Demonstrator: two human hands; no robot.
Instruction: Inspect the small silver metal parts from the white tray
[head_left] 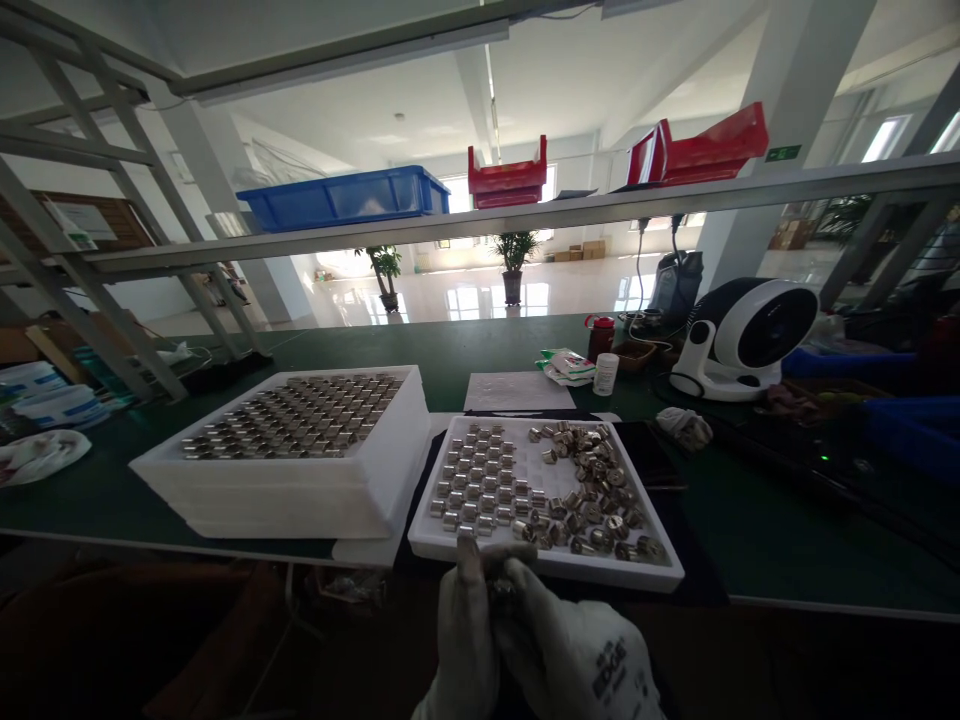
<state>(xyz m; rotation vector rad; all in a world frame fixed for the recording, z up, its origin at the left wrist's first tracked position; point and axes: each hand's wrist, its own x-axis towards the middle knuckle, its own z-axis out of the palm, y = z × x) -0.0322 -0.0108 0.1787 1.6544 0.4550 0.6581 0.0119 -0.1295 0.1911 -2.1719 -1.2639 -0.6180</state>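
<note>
Both hands wear pale work gloves and meet at the near edge of a white foam tray (551,568). My left hand (466,625) has its fingers upright, closed against the other hand. Beside it, my right hand (551,630) is closed, its fingers bent inward. Something small and dark, perhaps metal, shows between them, too dim to make out. Metal cylinders (487,480) stand in rows on the tray's left; loose metal cylinders (600,490) lie heaped on its right. A stack of white foam trays (277,500) on the left holds rows of similar cylinders.
Behind the tray are a white sheet (517,391), a white bottle (605,375), a red bottle (600,340) and a fan (750,340). A shelf (525,215) crosses above the green table (360,347), bearing a blue bin (345,200) and red bins (510,185).
</note>
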